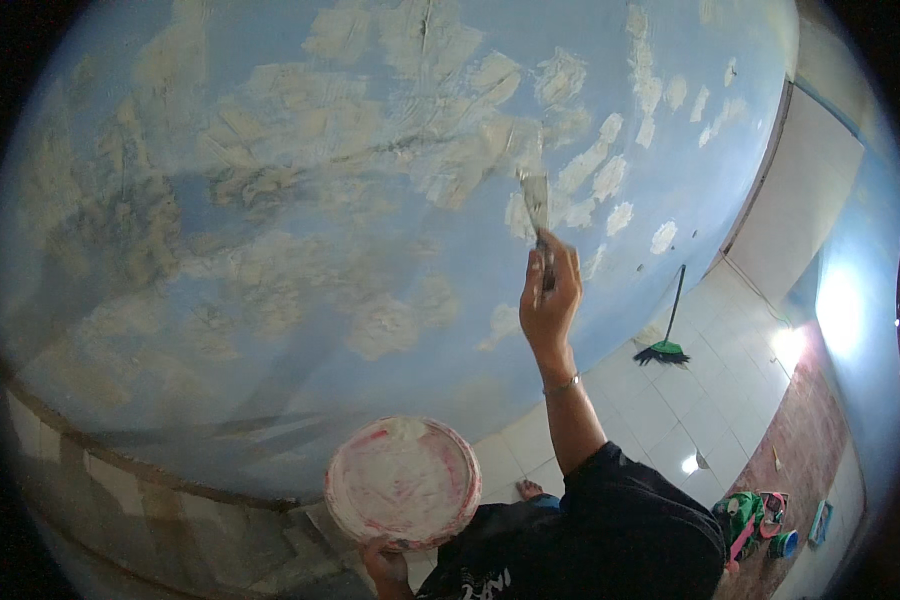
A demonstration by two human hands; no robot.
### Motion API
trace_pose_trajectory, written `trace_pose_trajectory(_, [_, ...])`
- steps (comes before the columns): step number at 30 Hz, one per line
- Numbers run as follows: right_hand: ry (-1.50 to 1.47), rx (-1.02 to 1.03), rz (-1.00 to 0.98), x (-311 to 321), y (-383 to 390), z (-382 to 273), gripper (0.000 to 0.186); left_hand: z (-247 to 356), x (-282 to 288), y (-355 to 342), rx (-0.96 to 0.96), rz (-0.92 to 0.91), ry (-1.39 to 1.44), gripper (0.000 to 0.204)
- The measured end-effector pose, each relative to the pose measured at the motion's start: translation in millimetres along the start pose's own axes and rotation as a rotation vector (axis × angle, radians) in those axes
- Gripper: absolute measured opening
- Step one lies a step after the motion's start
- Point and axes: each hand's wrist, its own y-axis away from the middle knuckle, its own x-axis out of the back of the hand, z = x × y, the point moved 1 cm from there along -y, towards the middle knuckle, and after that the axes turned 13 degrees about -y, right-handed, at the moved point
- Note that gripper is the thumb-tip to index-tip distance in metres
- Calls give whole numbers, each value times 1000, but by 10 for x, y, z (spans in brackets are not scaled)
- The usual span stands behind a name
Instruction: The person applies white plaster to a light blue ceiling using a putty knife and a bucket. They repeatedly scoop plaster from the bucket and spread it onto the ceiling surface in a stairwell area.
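Observation:
My right hand (552, 300) is raised to the wall and closed around the dark handle of a putty knife (536, 200). The metal blade points up and meets, or nearly meets, a pale filler patch on the blue wall (490, 290). Down in front of me, my left hand (385, 562) grips the near rim of a round lid (400, 485). White filler with pinkish-red smears coats the lid, and a small lump of it sits at the far edge. Rough off-white filler patches cover much of the wall.
A broom (662, 352) with a green head stands on the pale tiled floor (630, 410) to the right. Farther right, several items, among them a green bag (738, 515) and a blue-rimmed tub (783, 544), lie on a reddish-brown floor strip. A whitish door (805, 180) adjoins the wall.

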Motion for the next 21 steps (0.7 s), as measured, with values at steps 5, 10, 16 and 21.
trace_pose_trajectory(5, [-25, 139, 108, -167, -623, 89, 27, 102, -174, 51, -74, 91, -137, 15])
trace_pose_trajectory(10, [-10, 104, 20, -196, -539, 85, 28, 492, -661, 86, 70, 161, 250, 37])
trace_pose_trajectory(16, [-131, 52, -3, -209, -189, -217, 28, 459, -628, 116, 198, 202, 111, 55])
trace_pose_trajectory(21, [-143, 200, 70, -752, -467, -241, 33, 456, -623, 81, 140, 211, 161, 62])
